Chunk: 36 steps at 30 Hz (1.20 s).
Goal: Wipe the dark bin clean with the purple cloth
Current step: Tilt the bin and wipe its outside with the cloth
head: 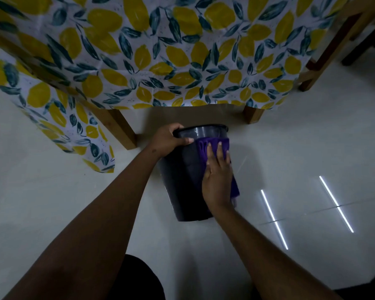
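The dark bin [182, 182] stands on the pale floor [74, 202] just in front of a table draped in a lemon-print cloth [160, 57]. My left hand [168, 137] grips its rim, fingers curled over the edge. My right hand [218, 178] lies spread flat, pressing the purple cloth [204, 146] against the bin's outer wall.

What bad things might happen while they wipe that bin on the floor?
The dark bin is tipped, steadied only by the left hand gripping its rim, so it might roll or slip on the shiny floor. The right hand lies flat on the purple cloth, not gripping it, so the cloth could slide off the curved side.
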Each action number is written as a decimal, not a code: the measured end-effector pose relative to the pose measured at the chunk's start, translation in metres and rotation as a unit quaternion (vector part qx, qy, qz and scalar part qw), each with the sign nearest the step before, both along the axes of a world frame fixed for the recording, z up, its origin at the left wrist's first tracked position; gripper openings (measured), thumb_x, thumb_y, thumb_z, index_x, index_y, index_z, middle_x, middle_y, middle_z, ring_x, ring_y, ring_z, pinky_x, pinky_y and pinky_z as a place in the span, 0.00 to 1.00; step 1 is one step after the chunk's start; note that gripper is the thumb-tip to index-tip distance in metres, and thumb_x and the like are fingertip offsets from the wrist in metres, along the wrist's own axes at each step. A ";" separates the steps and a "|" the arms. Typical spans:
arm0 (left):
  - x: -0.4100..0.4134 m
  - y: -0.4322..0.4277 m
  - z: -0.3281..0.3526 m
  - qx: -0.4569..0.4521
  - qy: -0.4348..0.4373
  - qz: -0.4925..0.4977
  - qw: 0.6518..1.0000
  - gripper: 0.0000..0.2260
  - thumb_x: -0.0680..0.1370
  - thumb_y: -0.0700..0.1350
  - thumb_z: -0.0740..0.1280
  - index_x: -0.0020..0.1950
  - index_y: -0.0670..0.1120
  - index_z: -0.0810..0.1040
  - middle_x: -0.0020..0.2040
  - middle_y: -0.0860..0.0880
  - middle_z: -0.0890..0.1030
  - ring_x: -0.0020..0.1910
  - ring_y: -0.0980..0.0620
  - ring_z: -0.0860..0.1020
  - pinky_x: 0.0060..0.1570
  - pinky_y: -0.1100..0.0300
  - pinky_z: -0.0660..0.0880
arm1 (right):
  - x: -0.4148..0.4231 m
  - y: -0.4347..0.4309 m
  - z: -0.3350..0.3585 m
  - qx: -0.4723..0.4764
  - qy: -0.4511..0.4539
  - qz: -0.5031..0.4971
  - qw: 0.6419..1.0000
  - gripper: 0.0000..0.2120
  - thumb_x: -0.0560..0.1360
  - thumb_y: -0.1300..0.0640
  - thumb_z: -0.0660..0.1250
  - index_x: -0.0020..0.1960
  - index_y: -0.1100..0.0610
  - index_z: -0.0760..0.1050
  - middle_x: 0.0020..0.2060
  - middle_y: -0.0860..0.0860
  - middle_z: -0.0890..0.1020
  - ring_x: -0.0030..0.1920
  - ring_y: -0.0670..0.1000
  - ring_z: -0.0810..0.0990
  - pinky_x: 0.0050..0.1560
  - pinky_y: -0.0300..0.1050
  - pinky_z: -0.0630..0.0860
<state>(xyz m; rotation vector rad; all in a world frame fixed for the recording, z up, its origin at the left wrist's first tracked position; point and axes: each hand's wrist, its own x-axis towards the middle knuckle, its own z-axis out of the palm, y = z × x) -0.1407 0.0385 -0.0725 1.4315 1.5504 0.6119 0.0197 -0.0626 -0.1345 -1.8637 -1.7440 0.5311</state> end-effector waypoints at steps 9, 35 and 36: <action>0.003 0.000 0.000 -0.001 -0.017 0.007 1.000 0.18 0.66 0.49 0.78 0.51 0.45 0.80 0.50 0.44 0.84 0.53 0.45 0.82 0.56 0.48 0.78 | 0.009 -0.076 -0.035 0.017 -0.063 0.057 0.996 0.43 0.70 0.62 0.70 0.77 0.46 0.52 0.78 0.51 0.53 0.76 0.60 0.51 0.69 0.68 0.61; 0.010 0.008 0.004 0.012 0.021 -0.024 0.999 0.18 0.67 0.47 0.78 0.52 0.42 0.78 0.49 0.46 0.82 0.48 0.51 0.79 0.50 0.53 0.77 | 0.014 -0.039 -0.014 0.034 -0.079 0.095 0.992 0.39 0.73 0.61 0.66 0.77 0.45 0.51 0.78 0.49 0.53 0.77 0.57 0.48 0.72 0.63 0.54; 0.012 0.008 0.004 0.015 0.021 -0.034 0.999 0.18 0.67 0.46 0.78 0.51 0.42 0.78 0.48 0.46 0.82 0.46 0.52 0.79 0.49 0.54 0.77 | 0.010 -0.028 -0.008 0.036 -0.068 0.074 0.994 0.37 0.74 0.61 0.65 0.77 0.45 0.52 0.78 0.50 0.54 0.77 0.58 0.48 0.72 0.63 0.54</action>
